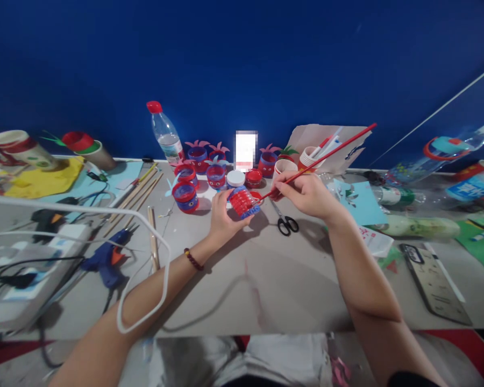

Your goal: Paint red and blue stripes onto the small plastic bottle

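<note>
My left hand (222,219) is closed around a small ribbed bottle piece (242,202) painted red and blue, tilted above the table. In my right hand (302,192) is a long red paintbrush (326,156), its tip at the red side of the piece. Just behind the piece stand an open pot of red paint (254,176) and a white lid (236,178). Several red and blue painted cups (186,198) with small eyes are grouped behind and left of my left hand. Black-handled scissors (287,224) lie below my right hand.
A clear bottle with a red cap (167,134) stands at the back. On the left are a blue glue gun (108,258), a power strip (56,279), wooden sticks and a white cable (167,258) across my left forearm. Plastic bottles (399,196) and a phone (433,282) lie right.
</note>
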Motion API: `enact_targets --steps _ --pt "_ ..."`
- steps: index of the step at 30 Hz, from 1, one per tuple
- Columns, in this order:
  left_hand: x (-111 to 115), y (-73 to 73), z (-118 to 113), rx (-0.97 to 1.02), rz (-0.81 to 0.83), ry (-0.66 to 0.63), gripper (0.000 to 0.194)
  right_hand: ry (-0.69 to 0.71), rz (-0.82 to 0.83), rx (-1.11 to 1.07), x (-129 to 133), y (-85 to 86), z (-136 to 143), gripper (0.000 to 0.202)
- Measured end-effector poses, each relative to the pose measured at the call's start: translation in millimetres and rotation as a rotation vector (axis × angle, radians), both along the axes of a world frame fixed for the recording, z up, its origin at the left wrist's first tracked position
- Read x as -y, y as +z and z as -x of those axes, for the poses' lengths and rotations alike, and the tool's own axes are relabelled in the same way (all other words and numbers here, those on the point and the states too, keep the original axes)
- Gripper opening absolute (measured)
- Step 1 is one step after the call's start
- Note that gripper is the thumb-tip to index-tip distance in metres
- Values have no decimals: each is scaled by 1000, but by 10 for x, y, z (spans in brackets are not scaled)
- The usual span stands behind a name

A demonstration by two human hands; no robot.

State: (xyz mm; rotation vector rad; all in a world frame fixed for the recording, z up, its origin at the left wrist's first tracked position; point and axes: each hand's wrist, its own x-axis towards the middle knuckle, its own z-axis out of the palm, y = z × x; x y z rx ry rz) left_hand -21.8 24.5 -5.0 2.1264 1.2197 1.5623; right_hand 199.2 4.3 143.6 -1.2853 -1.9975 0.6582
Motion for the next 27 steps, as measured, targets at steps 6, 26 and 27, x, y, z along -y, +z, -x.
enact_targets --steps 6,26,27 --pt "-1 -9 5 1 39 5 79 3 -1 -12 -8 -11 -23 22" --pt "-10 -8 12 1 26 4 78 39 -34 32 31 68 -23 21" --pt "-10 -8 13 -3 27 7 78 41 -36 39 34 74 -25 22"
